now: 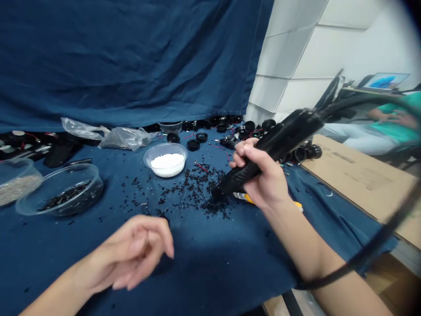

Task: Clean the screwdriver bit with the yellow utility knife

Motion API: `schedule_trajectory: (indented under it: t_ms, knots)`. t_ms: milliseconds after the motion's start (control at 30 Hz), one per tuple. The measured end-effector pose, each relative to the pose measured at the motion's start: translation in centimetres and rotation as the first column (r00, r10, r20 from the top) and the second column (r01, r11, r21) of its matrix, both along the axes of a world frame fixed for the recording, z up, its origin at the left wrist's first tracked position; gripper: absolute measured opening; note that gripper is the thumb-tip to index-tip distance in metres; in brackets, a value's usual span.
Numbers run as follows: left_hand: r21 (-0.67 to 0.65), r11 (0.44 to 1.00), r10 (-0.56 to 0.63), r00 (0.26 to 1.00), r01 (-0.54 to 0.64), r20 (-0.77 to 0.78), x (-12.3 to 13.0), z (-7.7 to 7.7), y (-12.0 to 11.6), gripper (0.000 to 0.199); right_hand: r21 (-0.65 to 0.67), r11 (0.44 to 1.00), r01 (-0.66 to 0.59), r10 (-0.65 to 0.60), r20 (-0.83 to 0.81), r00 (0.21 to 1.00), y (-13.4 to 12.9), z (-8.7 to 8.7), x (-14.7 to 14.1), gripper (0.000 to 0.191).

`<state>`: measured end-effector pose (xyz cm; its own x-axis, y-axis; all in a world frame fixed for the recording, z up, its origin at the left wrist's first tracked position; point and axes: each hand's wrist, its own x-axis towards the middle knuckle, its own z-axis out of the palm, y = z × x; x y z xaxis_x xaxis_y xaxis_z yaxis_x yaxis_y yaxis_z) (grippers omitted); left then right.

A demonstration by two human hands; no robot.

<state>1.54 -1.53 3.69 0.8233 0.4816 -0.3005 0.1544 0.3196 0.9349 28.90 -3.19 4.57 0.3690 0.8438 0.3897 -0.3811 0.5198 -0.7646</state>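
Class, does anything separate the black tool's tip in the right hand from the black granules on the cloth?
Nothing visible: the right hand holds the black tool with its tip among the black granules.

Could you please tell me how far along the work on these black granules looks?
Done: a clear bowl already holds black granules. In hand: the right hand grips a black hosed tool, its tip at the scattered granules. Remaining: many granules lie loose on the blue cloth; the left hand holds nothing.

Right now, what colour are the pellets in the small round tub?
White pellets, best seen in the head view.
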Motion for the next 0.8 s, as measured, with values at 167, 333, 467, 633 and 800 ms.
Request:
schedule_trajectory:
  t_ms: [167, 333, 467, 633, 800]
  knots:
    - [-0.153, 0.962, -0.23, 0.973, 0.225, -0.012, 0.2, -0.1, -1.8, 0.062, 0.212, 0.977, 0.033, -0.116, 0.392, 0.913, -0.5, 0.7, -3.7, 0.013]
    - [-0.406, 0.846, -0.352, 0.934, 0.346, 0.062, 1.3, -0.9, -1.2, 0.079, 0.28, 0.953, 0.114, -0.274, 0.641, 0.717, -1.0, -1.3, -4.5, 0.018]
    - [-0.45, 0.828, -0.256, 0.939, 0.335, 0.229, 1.6, -2.3, -1.4, 0.072, 0.463, 0.886, -0.016, -0.426, 0.83, 0.361, -1.9, -3.7, -6.2, 0.009]
    - [-0.453, 0.859, -0.158, 0.965, 0.239, 0.211, 1.3, -4.6, -1.6, 0.08, 0.454, 0.854, -0.256, -0.455, 0.889, 0.058, -3.4, -5.0, -9.3, 0.02]
    - [-0.533, 0.841, -0.041, 0.992, 0.097, 0.116, 1.3, -5.8, -2.1, 0.075, -0.04, 0.999, 0.005, 0.04, 0.999, -0.011, -6.2, -4.4, -7.9, 0.098]
